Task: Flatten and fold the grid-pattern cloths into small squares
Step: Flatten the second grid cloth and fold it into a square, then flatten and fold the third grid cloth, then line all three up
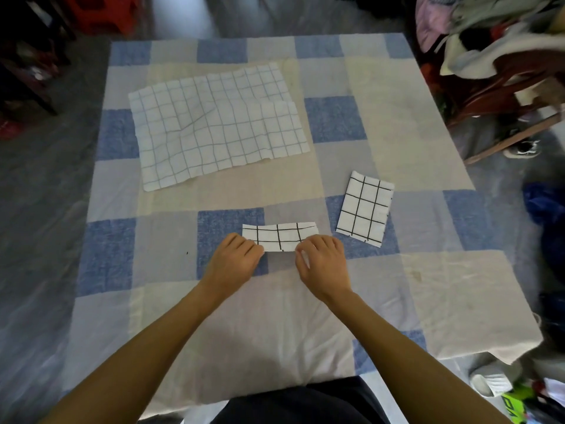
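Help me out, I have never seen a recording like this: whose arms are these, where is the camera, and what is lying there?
There is no machine here, only a person working with bare hands. The single picture comes from a camera worn on their head, looking forward and down, so the arms reach in from the bottom. The left hand and right hand each grip an end of a narrow strip of white cloth with a black grid. To its right lies a folded cloth of the same pattern, untouched. Farther back lie larger cloths with a thinner grid, spread out and wrinkled. Everything rests on a blue and cream checked cover.
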Demonstrator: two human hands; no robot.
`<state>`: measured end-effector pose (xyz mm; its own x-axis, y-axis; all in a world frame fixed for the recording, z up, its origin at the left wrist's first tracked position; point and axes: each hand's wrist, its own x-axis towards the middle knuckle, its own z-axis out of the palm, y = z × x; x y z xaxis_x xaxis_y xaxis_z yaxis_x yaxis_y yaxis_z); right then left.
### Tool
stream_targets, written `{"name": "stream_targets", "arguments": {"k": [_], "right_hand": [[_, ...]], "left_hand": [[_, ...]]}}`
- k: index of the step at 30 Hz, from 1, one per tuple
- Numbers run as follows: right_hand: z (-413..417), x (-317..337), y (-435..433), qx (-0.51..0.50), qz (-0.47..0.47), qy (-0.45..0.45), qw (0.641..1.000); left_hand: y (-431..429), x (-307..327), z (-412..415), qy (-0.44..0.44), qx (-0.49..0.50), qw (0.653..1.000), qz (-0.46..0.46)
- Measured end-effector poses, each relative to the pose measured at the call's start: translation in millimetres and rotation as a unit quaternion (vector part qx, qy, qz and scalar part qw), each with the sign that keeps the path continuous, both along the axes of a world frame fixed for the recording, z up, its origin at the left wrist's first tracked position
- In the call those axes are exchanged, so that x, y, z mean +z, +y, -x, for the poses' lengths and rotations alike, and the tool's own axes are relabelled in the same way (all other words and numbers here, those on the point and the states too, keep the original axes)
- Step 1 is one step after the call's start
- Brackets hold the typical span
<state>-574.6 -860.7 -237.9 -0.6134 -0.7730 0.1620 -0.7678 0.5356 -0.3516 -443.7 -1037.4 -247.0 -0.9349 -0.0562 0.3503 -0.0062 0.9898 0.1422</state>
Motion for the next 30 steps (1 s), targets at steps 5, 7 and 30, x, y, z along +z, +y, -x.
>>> {"name": "stream_targets", "arguments": {"k": [5,7,30], "right_hand": [[31.1,17.3,-8.9,-0.005,0.015,0.044,0.999],[50.4,28.1,-16.6,-0.025,0.015,0.058,0.998],[238.8,-28.8,-13.5,-0.103,0.052,0.059,0.992]], "left_hand": [[-7.9,27.8,38.7,0.059,0.004,0.998,0.005],[-12.4,37.4,60.3,0.073,0.013,0.997,-0.001],[-25.6,-3.6,231.9,0.013,-0.054,0.998,-0.040]]}}
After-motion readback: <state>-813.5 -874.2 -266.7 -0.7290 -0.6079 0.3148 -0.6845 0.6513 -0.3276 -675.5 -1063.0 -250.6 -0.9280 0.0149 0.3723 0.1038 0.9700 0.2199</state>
